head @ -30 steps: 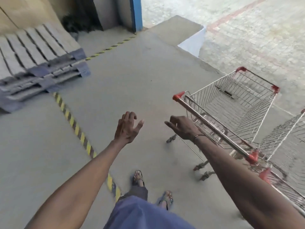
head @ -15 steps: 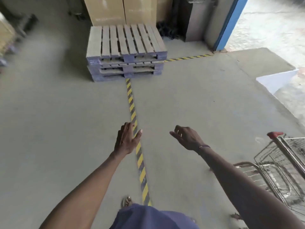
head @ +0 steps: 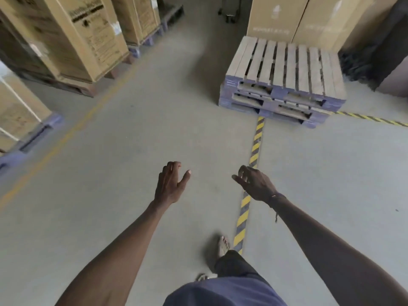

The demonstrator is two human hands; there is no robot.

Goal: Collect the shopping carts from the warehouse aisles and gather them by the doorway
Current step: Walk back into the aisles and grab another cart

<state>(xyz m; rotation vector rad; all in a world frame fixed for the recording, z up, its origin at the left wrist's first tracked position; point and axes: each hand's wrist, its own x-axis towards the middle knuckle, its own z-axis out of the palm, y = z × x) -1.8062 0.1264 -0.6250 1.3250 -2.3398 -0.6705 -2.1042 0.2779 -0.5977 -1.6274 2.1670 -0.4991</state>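
Head view: left hand [head: 171, 184] and right hand [head: 256, 184] hold nothing, fingers loosely spread. Risk: stacked pallets [head: 284, 85] ahead; I could trip.

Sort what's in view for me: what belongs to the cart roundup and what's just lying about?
Part of the job:
- left hand, open, holding nothing
- right hand, open, holding nothing
- no cart in view

Just lying about:
- stacked pallets
- cardboard boxes on pallets, left
- cardboard boxes behind the pallet stack
- striped floor tape
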